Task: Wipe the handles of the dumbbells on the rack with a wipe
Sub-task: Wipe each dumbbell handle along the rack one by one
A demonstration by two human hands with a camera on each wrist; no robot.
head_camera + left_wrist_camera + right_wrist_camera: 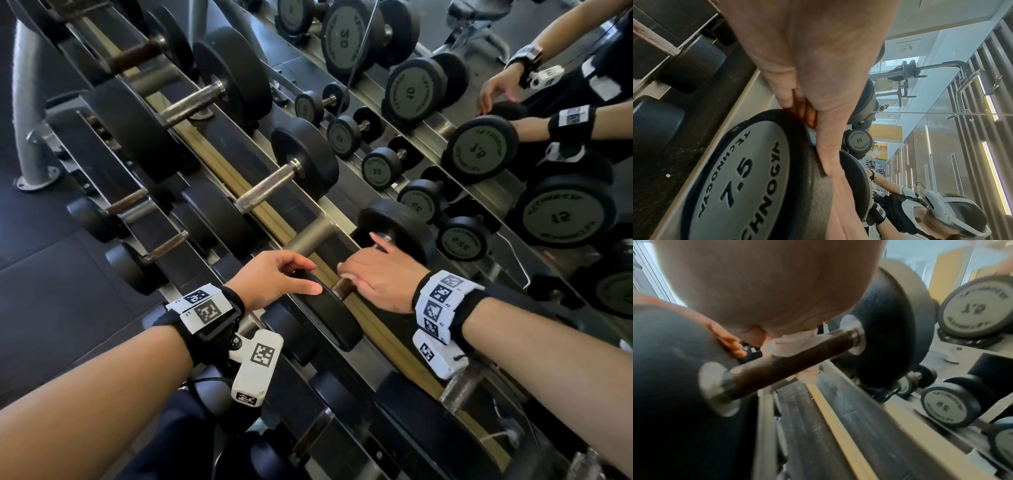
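The 7.5 dumbbell (346, 284) lies across the top tier of the rack (308, 236), and both hands meet on it. The left hand (274, 277) reaches in from the near side with the forearm stretched forward; its fingers (301, 263) and thumb drape loosely over the rim of the dumbbell's near head (748, 175), resting on the rubber without closing round it. The right hand (376, 274) comes in from the other side, wrist turned palm down, and curls over the dumbbell's handle (789, 360) between the two heads, pressing a white wipe (795, 344) against the bar. The right wrist view shows the wipe bunched under the fingers on the upper side of the dark handle, nearer the far head (397, 229) than the near one. One right finger points straight toward that far head. The two hands sit just beside each other, the left fingertips near the right knuckles. Beyond the dumbbell's far head a mirror (513, 154) reflects the numbered plates and the person's forearms.
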